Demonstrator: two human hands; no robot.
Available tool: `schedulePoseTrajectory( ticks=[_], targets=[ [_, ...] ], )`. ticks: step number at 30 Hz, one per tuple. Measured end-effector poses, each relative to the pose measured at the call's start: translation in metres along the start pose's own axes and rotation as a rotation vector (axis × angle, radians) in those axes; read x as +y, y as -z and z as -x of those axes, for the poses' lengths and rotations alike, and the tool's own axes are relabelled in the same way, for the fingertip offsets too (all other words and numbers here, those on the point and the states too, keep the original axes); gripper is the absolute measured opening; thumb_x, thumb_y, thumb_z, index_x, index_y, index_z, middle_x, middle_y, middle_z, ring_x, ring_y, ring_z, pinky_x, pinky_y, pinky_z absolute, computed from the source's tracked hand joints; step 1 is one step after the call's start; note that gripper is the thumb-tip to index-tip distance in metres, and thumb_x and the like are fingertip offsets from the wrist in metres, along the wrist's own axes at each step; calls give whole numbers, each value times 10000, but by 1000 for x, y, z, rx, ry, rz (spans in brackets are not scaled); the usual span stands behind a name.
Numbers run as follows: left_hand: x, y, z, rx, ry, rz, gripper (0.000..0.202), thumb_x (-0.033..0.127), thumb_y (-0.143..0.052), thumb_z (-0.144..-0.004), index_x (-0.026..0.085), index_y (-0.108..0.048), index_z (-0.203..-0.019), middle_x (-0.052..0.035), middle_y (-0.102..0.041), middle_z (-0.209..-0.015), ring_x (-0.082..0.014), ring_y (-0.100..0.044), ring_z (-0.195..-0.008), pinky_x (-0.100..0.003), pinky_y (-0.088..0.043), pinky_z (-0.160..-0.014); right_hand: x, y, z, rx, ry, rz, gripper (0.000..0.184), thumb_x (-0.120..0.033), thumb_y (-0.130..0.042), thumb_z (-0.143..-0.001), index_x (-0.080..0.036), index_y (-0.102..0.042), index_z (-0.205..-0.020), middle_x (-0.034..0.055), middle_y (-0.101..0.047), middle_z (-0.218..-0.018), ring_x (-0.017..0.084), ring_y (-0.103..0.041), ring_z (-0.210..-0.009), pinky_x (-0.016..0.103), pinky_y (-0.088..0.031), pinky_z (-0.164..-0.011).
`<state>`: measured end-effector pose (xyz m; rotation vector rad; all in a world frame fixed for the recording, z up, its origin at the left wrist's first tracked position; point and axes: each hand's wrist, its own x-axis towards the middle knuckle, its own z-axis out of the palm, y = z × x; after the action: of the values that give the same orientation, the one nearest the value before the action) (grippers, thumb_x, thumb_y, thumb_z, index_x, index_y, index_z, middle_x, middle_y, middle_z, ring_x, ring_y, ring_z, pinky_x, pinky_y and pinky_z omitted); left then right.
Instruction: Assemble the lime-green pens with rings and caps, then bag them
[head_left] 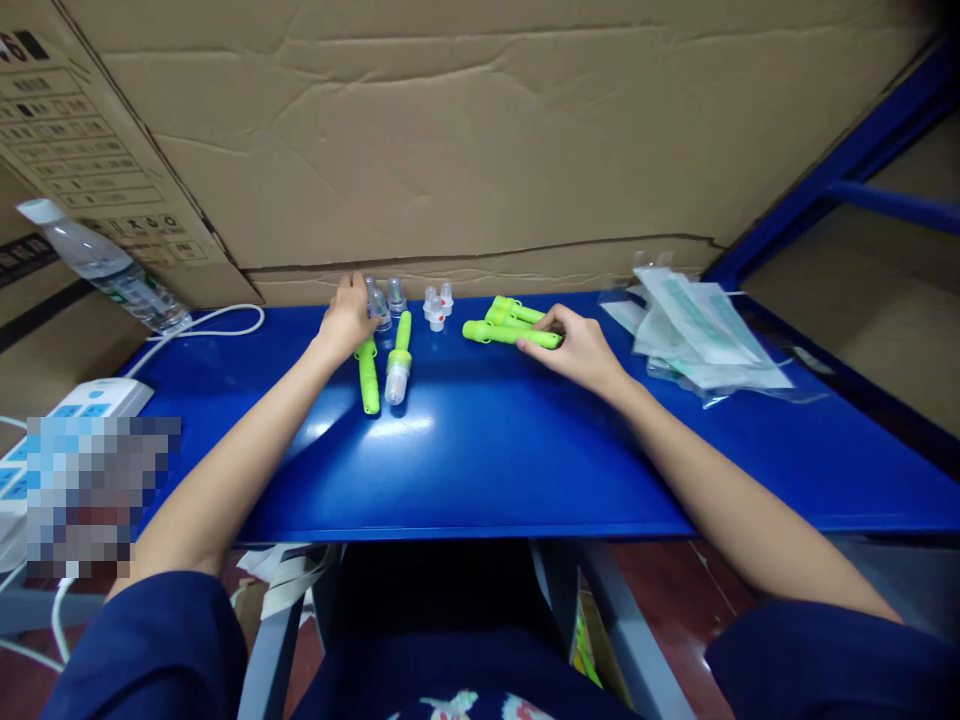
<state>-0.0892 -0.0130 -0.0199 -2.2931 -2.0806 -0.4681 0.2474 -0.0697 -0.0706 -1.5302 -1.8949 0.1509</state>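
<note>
My left hand (pixel 348 316) is at the back edge, fingers curled and thumb against a clear plastic cap (pixel 380 308); its fingertips are partly hidden. Below that hand lies a lime-green plastic tube (pixel 368 380). Beside it, another green tube (pixel 403 332) has a clear tip (pixel 397 384) fitted on its near end. My right hand (pixel 576 346) pinches the right end of a green tube (pixel 504 333) lying sideways. Just behind that one are more green tube parts (pixel 508 308), partly covered. A clear cap (pixel 397 297) and several small clear-white pieces with red dots (pixel 437 314) stand between my hands.
Clear packets with pale green-white contents (pixel 697 330) are piled at the right of the blue table (pixel 465 470). At left are a leaning water bottle (pixel 112 265), a white cable (pixel 225 328) and a power strip (pixel 112 398). A cardboard wall (pixel 450 150) rises behind.
</note>
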Motion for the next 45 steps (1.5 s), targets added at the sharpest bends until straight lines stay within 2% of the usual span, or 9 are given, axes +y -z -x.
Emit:
schedulePoseTrajectory(
  ticks=[3, 6, 10, 16, 19, 28, 31, 41, 45],
  targets=[
    [10, 4, 31, -25, -47, -61, 420, 427, -549, -962, 99, -590, -1221, -197, -667, -1205, -341, -666, -1113, -406, -519, -897, -1, -1, 1, -100, 19, 321, 256, -436, -681, -807, -209, -594, -885, 93, -728, -889, 273, -687, -793, 307, -412, -597],
    [23, 2, 59, -113, -97, -176, 652, 676, -416, -942, 101, -723, -928, -206, -723, -998, -381, -695, -996, -428, -513, -807, -2, 0, 1, -189, 95, 531, 237, -412, -665, -851, -183, -624, -900, 142, -725, -968, 318, -682, -933, 333, -435, -630],
    [35, -5, 81, -141, -181, -275, 631, 603, -449, -924, 64, -775, -879, -222, -738, -923, -385, -697, -992, -438, -485, -839, -23, -2, 3, -110, 215, 561, 263, -410, -623, -904, -147, -624, -895, 212, -713, -1050, 355, -651, -1030, 392, -478, -744],
    [43, -4, 116, -72, -280, -242, 542, 498, -448, -944, 48, -749, -947, -229, -723, -966, -378, -672, -1025, -461, -460, -902, -86, -37, -8, -329, -89, -409, 514, -652, -399, -998, -195, -561, -828, 77, -690, -715, 154, -589, -515, 286, -445, -490],
    [41, 0, 127, -57, -332, -92, 479, 508, -480, -957, 85, -691, -1038, -229, -702, -1051, -369, -663, -1040, -454, -463, -894, -103, -52, -22, -420, -232, -806, 609, -810, -602, -808, -207, -537, -753, 13, -582, -534, 103, -455, -374, 243, -320, -332],
    [10, 1, 99, -721, -143, 1217, 551, 666, -419, -946, 151, -613, -966, -47, -630, -760, -94, -506, -538, -247, -401, -526, -91, -19, -21, -378, -74, -1135, 598, -672, -867, -612, -241, -592, -922, 15, -746, -859, 130, -661, -616, 258, -584, -554],
    [12, 4, 96, -722, -163, 1156, 487, 637, -527, -921, 157, -602, -955, -29, -605, -792, -69, -461, -540, -211, -344, -474, -75, 1, -21, -558, -54, -989, 622, -764, -778, -666, -205, -626, -891, 77, -746, -808, 198, -711, -642, 322, -608, -563],
    [34, 3, 73, -504, -257, 834, 354, 503, -512, -957, 166, -621, -970, -14, -586, -740, -75, -467, -541, -194, -352, -473, -46, 12, -21, -409, -32, -686, 505, -658, -815, -712, -203, -688, -890, 57, -721, -726, 166, -652, -547, 312, -573, -492],
    [31, 0, 61, -663, -202, 871, 381, 506, -443, -969, 196, -658, -1021, -27, -622, -775, -90, -461, -510, -230, -331, -461, -33, 20, -19, -97, 38, -703, 520, -648, -869, -638, -243, -688, -910, 34, -717, -791, 168, -656, -621, 333, -599, -589]
  ],
)
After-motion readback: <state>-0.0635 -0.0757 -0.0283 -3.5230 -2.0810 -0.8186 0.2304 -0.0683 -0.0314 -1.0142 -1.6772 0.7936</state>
